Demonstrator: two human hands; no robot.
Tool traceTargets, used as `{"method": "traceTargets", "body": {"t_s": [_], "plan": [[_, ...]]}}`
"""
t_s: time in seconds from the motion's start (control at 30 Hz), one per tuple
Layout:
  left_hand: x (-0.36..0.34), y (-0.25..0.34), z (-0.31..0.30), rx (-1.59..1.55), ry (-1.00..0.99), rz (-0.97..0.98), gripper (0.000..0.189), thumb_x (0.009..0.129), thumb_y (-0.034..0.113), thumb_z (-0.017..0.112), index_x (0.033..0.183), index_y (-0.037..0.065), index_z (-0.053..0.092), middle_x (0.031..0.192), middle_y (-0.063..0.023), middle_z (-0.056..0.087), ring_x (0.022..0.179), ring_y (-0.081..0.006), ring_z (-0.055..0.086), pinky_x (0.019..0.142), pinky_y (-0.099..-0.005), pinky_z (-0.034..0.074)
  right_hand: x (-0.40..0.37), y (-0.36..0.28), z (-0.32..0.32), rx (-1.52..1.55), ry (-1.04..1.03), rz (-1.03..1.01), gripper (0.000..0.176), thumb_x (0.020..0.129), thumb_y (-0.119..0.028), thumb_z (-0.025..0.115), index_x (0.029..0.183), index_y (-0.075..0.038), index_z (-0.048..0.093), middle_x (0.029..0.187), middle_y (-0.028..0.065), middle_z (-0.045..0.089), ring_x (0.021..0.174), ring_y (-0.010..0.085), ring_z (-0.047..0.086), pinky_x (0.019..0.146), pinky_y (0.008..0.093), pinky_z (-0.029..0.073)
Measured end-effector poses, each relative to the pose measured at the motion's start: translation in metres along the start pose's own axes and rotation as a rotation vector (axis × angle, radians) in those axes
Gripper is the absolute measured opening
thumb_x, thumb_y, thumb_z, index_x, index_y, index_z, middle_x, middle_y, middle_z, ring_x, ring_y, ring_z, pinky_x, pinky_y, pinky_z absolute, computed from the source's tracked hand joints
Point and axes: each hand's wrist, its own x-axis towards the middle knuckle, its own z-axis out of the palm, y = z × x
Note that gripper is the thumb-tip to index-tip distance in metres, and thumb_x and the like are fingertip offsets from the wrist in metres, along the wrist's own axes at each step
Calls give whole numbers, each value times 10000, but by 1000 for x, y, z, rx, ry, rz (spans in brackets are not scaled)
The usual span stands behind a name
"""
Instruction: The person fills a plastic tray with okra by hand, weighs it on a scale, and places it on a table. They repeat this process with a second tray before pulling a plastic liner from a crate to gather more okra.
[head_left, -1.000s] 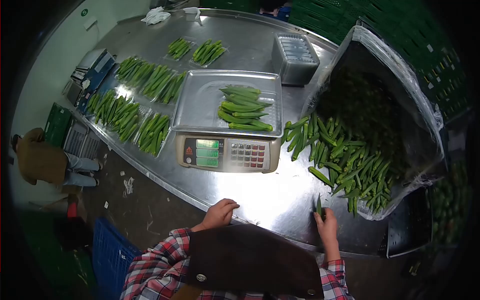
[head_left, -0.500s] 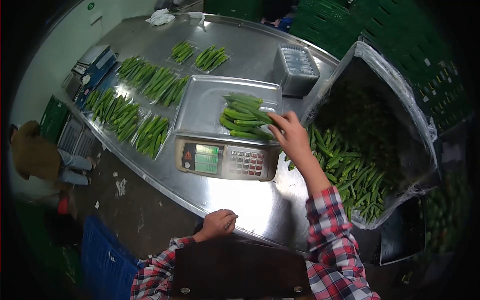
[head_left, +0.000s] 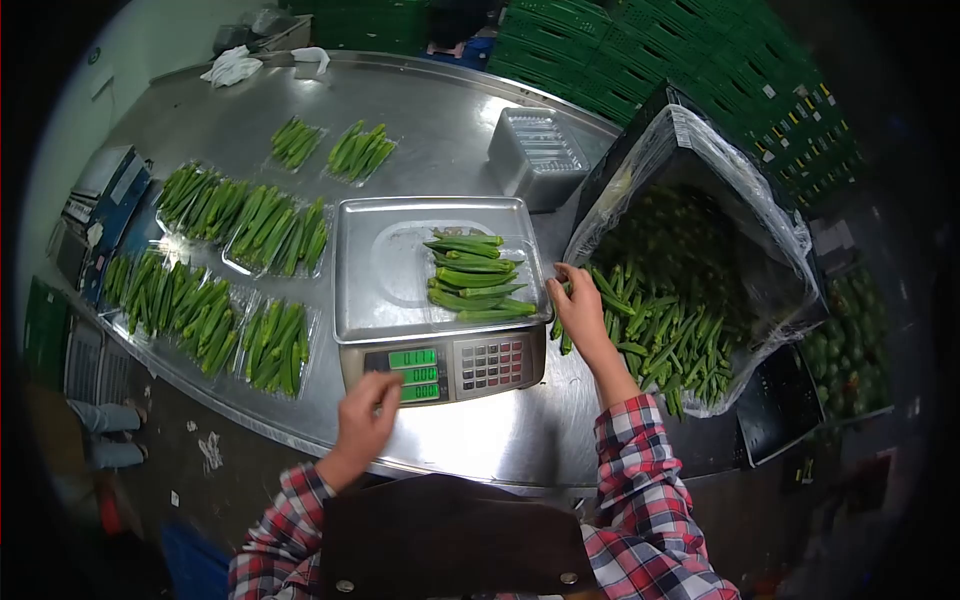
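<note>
Several green okra pods (head_left: 474, 275) lie in a clear tray on the metal pan (head_left: 385, 322) of a scale (head_left: 470, 368) with lit green displays. My right hand (head_left: 582, 318) is just right of the pan, beside loose okra, its thumb and fingers apart and nothing visibly held. In front of the scale's left side is my left hand (head_left: 364, 420), its fingers curled together with nothing visible in them. Loose okra (head_left: 675, 345) fills the near part of a plastic-lined crate (head_left: 800, 235) at the right.
Packed okra trays (head_left: 275, 232) lie left on the metal table (head_left: 430, 112), with two more (head_left: 360, 152) farther back. Clear empty trays (head_left: 540, 155) are stacked behind the scale. Green crates (head_left: 560, 45) stand beyond. A person's legs (head_left: 110, 435) show at the left.
My right hand has let go of the okra on the scale and moved off the pan to the right. My left hand has risen toward the scale's display. The view has shifted.
</note>
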Motion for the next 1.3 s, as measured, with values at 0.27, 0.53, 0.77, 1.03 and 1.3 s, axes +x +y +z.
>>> {"method": "traceTargets", "body": {"t_s": [0.27, 0.53, 0.77, 1.03, 1.3], "plan": [[121, -24, 21, 200, -285, -305, 457, 778, 144, 567, 1191, -13, 449, 962, -226, 572, 921, -366, 542, 808, -425, 435, 10, -8, 0, -137, -200, 239, 308, 729, -225, 610, 907, 26, 600, 835, 213, 613, 779, 326, 607, 693, 371, 465], [121, -33, 55, 107, -70, -217, 580, 729, -10, 483, 1284, 87, 345, 1039, -210, 456, 883, -379, 526, 778, -436, 443, 11, 19, 18, 135, -103, 122, 118, 783, -75, 556, 815, 12, 483, 753, 148, 594, 638, 247, 599, 570, 317, 453], [102, -8, -4, -787, 120, -476, 667, 749, 40, 558, 1339, 82, 250, 1051, -129, 421, 842, -225, 552, 719, -326, 473, 18, -40, 17, 1022, -209, 267, 122, 889, -130, 500, 942, -62, 414, 899, 115, 585, 638, 184, 613, 531, 248, 474], [77, -43, -99, -1184, -157, -673, 489, 798, -22, 441, 1269, -37, 311, 1078, -152, 549, 949, -257, 590, 826, -387, 504, 30, -127, 66, 1068, -383, 155, 205, 895, -172, 513, 1047, -46, 456, 923, 102, 582, 707, 143, 582, 594, 223, 474], [51, -91, -237, -1213, 272, -557, 449, 808, -28, 435, 1245, -64, 335, 1176, -202, 504, 995, -328, 570, 850, -462, 486, 37, -188, 105, 937, -572, -30, 310, 899, -124, 488, 1162, 11, 397, 1020, 159, 565, 798, 226, 609, 618, 310, 518]]}}
